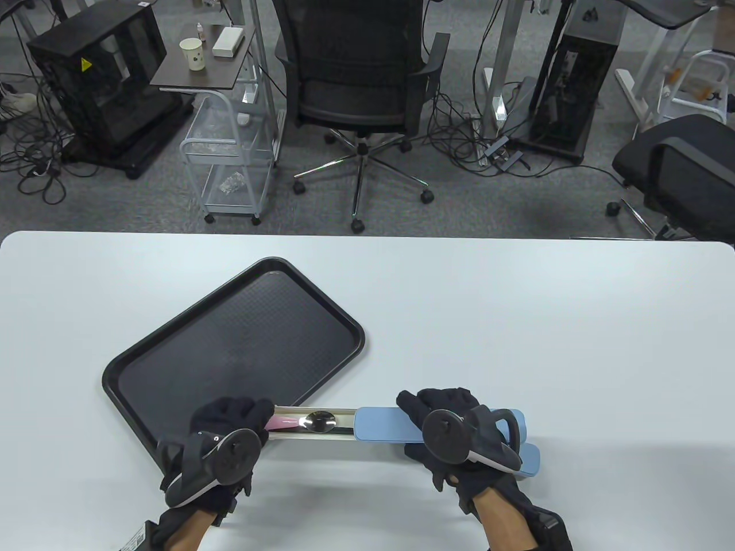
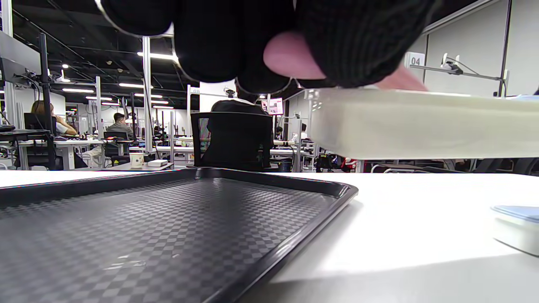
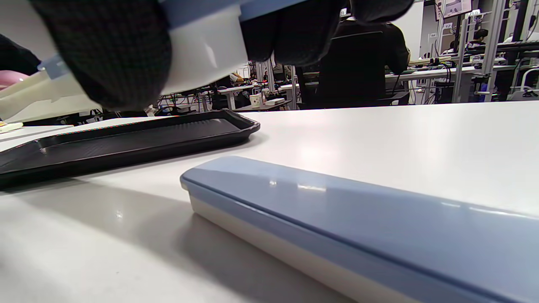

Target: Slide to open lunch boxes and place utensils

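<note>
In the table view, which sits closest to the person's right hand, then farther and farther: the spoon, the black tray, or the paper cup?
From the right hand:
1. Spoon, just left, inside the opened box.
2. Black tray, farther left on the table.
3. Paper cup, far back on a side table.

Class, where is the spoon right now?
In the table view the spoon lies in the open box base, held above the table between the left hand and the blue lid, just off the black tray.

Floor: grey carpet (image 1: 448, 201) strewn with black cables.
Seating: black mesh office chair (image 1: 362, 86) facing the white table (image 1: 517, 321); another chair (image 1: 683, 172) at right.
Left side: small cart (image 1: 224, 115) bearing a paper cup (image 1: 193, 54).
Light: ceiling strip lamps (image 2: 156, 54).
</note>
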`<state>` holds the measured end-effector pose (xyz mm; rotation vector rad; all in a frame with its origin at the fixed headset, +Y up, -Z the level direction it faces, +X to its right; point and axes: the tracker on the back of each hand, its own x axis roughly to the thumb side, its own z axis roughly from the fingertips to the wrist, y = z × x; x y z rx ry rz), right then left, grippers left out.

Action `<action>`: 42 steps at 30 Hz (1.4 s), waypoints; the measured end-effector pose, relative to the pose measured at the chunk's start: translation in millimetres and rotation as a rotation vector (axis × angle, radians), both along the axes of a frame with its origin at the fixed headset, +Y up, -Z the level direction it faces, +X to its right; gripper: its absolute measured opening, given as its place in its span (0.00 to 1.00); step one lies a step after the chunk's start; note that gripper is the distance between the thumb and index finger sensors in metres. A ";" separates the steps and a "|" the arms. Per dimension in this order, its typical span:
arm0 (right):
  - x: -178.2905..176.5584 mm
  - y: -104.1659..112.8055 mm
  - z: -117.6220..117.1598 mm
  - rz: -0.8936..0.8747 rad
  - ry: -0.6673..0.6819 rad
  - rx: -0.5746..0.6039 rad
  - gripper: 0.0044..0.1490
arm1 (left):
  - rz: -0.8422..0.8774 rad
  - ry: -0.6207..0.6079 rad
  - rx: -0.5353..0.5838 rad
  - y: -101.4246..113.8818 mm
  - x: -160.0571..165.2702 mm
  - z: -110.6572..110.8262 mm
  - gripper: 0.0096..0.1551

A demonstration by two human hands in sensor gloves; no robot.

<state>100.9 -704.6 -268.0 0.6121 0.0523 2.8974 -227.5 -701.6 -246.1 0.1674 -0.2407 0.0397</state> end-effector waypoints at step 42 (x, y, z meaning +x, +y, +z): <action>-3.9 1.1 2.8 -0.032 0.018 -0.008 0.50 | 0.195 -0.130 -0.158 -18.4 -9.9 -15.3 0.48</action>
